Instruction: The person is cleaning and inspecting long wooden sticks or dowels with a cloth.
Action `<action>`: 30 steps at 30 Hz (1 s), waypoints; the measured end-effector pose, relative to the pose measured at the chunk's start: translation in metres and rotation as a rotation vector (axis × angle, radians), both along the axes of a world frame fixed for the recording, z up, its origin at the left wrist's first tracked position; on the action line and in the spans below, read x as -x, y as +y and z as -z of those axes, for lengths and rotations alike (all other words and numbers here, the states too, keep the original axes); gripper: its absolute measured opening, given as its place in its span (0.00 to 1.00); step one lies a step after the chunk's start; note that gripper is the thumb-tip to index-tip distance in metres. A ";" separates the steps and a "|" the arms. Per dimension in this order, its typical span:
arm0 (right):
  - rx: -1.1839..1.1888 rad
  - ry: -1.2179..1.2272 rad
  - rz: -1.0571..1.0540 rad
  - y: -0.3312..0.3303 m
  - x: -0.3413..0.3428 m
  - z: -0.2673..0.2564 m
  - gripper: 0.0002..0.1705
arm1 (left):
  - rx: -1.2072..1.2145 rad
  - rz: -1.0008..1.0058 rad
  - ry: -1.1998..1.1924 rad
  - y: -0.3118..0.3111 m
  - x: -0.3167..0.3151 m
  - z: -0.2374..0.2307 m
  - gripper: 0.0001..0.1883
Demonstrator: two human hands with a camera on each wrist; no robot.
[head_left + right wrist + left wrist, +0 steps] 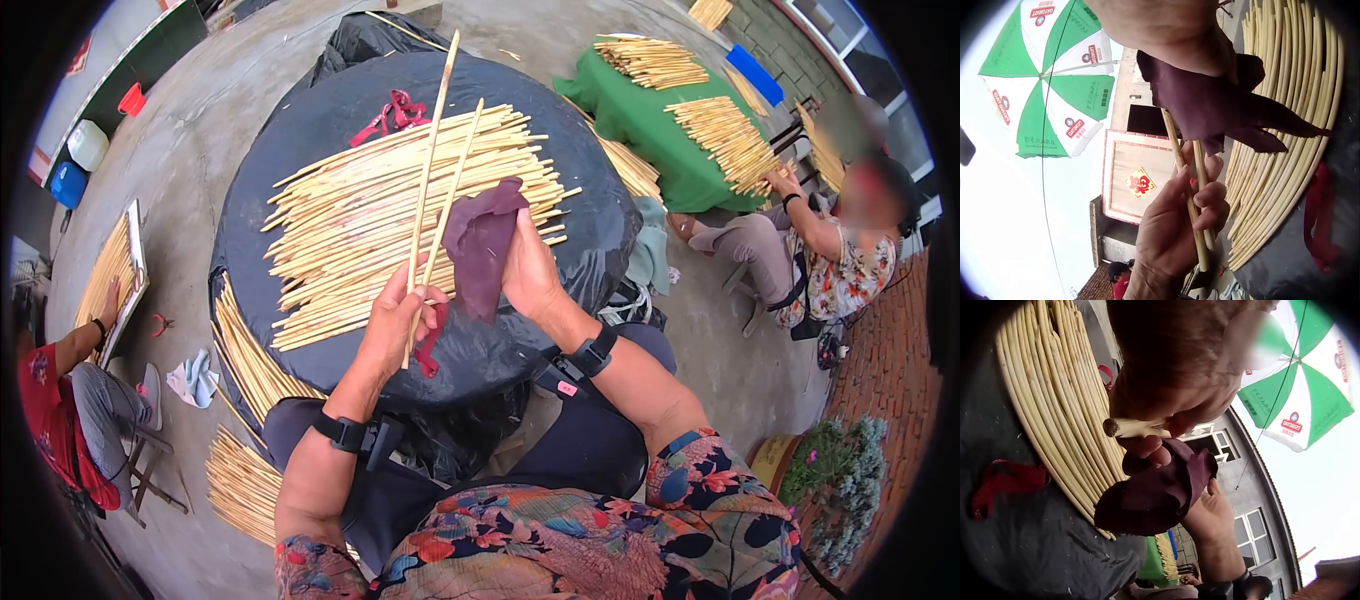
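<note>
My left hand [392, 325] grips two long pale, peeled sticks [428, 180] near their lower ends. They slant up and away over the table, side by side. A dark purple cloth [480, 250] is in my right hand [532, 270], bunched at the fingers and hanging down just right of the sticks. Seen from the right wrist, the cloth [1197, 103] overlaps the upper part of the sticks, above the left hand's curled fingers [1210, 206]. Beneath both hands lies a broad layer of similar sticks [350, 230] on a round table covered in black plastic [255, 180].
Red strips of fabric [395, 115] lie at the table's far side and near edge. More sticks [240, 480] lean at lower left. A green-covered table [610, 100] with stick bundles stands at right, beside a seated person [830, 230]. Another person [70, 400] sits at left.
</note>
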State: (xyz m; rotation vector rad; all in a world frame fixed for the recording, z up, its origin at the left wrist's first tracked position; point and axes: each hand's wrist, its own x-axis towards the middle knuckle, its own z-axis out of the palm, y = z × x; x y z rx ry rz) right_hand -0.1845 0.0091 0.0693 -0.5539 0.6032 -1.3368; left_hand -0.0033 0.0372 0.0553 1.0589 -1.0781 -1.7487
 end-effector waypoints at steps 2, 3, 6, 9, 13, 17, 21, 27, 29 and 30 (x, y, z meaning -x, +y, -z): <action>-0.002 0.008 0.002 0.002 -0.001 -0.003 0.32 | -0.032 0.011 0.047 -0.001 0.000 0.000 0.22; -0.008 0.032 0.010 0.003 -0.001 -0.002 0.32 | -0.016 0.018 0.060 -0.002 0.000 0.000 0.22; -0.023 0.033 0.006 0.006 -0.004 0.002 0.31 | -0.032 0.017 0.082 -0.002 0.001 -0.001 0.22; -0.001 0.136 -0.064 0.014 -0.011 0.010 0.30 | 0.370 -0.043 -0.504 -0.004 0.006 0.009 0.21; 0.036 0.221 -0.030 0.020 -0.028 0.019 0.25 | 0.725 -0.044 -1.098 0.005 0.015 0.006 0.23; -0.045 0.173 0.124 0.012 -0.032 0.025 0.21 | 0.773 0.027 -1.149 0.011 0.026 0.011 0.26; -0.105 0.155 0.214 0.003 -0.032 0.030 0.15 | 0.744 0.087 -1.136 0.012 0.028 0.012 0.26; -0.105 0.112 0.389 -0.023 -0.013 0.019 0.08 | 0.758 0.180 -0.904 0.015 0.016 0.008 0.26; -0.097 0.109 0.470 -0.036 0.007 0.016 0.08 | 0.818 0.211 -0.817 0.021 0.011 0.008 0.24; -0.085 0.124 0.506 -0.043 0.017 0.018 0.08 | 0.817 0.220 -0.814 0.022 0.007 0.003 0.24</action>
